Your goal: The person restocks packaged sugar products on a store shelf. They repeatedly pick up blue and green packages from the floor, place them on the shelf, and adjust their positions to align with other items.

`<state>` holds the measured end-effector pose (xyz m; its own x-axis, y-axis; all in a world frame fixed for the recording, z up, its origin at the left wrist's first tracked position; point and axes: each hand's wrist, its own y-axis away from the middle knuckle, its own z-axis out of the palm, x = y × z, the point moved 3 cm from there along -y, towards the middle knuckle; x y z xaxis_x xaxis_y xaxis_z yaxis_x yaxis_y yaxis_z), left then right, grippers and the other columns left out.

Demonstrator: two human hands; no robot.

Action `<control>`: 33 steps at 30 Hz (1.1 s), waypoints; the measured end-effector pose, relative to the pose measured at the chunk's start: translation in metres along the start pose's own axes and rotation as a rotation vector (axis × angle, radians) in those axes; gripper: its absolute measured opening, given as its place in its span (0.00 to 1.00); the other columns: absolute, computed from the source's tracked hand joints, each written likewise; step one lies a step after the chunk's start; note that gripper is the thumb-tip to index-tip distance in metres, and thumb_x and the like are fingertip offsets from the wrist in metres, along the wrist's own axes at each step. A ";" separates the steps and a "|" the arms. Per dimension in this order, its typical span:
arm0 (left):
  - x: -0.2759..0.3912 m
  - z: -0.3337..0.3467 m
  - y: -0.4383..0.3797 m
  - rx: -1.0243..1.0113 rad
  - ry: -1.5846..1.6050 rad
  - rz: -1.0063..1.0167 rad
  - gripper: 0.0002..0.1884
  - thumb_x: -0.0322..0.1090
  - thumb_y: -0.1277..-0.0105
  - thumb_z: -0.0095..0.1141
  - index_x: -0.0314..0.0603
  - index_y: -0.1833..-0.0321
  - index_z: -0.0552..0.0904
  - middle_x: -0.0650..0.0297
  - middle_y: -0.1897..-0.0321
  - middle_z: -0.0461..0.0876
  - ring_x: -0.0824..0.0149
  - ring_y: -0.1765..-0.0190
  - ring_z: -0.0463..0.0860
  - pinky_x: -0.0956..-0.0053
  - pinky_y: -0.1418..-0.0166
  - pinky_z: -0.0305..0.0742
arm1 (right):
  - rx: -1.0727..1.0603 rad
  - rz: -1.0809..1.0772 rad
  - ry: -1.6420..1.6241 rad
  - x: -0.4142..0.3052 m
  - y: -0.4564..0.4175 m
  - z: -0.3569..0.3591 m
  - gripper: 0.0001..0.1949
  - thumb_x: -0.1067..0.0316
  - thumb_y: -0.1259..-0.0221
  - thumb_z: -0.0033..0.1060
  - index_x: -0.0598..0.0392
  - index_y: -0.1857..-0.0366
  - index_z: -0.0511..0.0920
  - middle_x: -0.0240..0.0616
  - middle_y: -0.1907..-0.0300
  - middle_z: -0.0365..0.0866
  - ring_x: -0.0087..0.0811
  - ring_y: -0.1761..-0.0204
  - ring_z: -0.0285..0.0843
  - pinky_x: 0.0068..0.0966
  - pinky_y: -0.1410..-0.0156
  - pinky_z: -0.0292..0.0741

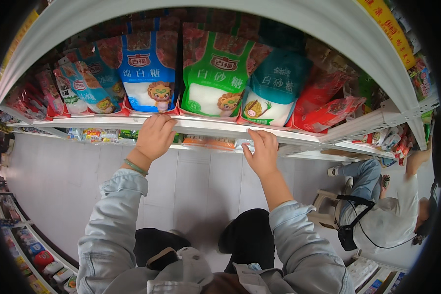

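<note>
My left hand (156, 135), with a green bangle at the wrist, rests its fingertips on the front edge of a white metal shelf (205, 124), below a blue and white sugar bag (147, 73). Against the same edge, further right, lie the fingers of my right hand (261, 150), thumb apart. Neither hand holds a product. Upright in red trays on the shelf stand a green sugar bag (216, 77), a teal and white sugar bag (273, 88), and smaller light-blue bags (92, 88) at the left. Red packets (325, 106) lean at the right.
A lower shelf holds orange packets (208, 142) and other small packages. At the right a person (386, 220) in a light top sits on a low stool (321, 207), one arm raised to the shelving. More stocked shelves (40, 250) stand at the lower left.
</note>
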<state>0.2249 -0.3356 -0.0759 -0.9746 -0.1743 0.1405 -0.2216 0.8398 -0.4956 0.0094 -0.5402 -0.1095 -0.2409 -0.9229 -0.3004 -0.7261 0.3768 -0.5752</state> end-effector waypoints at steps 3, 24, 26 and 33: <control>-0.007 0.011 0.000 0.129 -0.029 0.070 0.13 0.29 0.52 0.60 0.40 0.61 0.77 0.58 0.65 0.74 0.55 0.59 0.74 0.64 0.54 0.70 | 0.171 -0.028 0.093 0.005 0.000 0.014 0.21 0.62 0.62 0.72 0.46 0.58 0.78 0.33 0.58 0.71 0.39 0.54 0.66 0.36 0.48 0.64; -0.010 0.038 0.005 0.511 -0.205 0.091 0.11 0.35 0.52 0.59 0.45 0.65 0.76 0.61 0.67 0.74 0.57 0.65 0.73 0.64 0.61 0.67 | 0.442 0.150 -0.756 -0.032 -0.117 -0.001 0.28 0.65 0.50 0.65 0.64 0.44 0.67 0.48 0.54 0.76 0.41 0.53 0.76 0.34 0.50 0.74; -0.010 0.044 0.007 0.492 -0.192 0.060 0.11 0.36 0.52 0.60 0.45 0.65 0.76 0.61 0.66 0.74 0.57 0.64 0.73 0.63 0.61 0.67 | 0.353 0.217 -0.908 -0.034 -0.133 0.008 0.27 0.65 0.49 0.64 0.65 0.45 0.67 0.49 0.54 0.77 0.40 0.55 0.77 0.36 0.52 0.75; -0.014 0.042 0.008 0.494 -0.190 0.074 0.13 0.35 0.53 0.60 0.45 0.64 0.75 0.60 0.66 0.74 0.55 0.63 0.73 0.62 0.60 0.66 | 0.399 0.321 -1.007 -0.064 -0.142 0.003 0.14 0.69 0.43 0.62 0.63 0.55 0.75 0.36 0.58 0.79 0.23 0.59 0.74 0.20 0.51 0.70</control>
<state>0.2357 -0.3479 -0.1177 -0.9666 -0.2523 -0.0445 -0.0964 0.5191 -0.8493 0.1301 -0.5342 -0.0108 0.3808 -0.3627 -0.8506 -0.4228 0.7498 -0.5090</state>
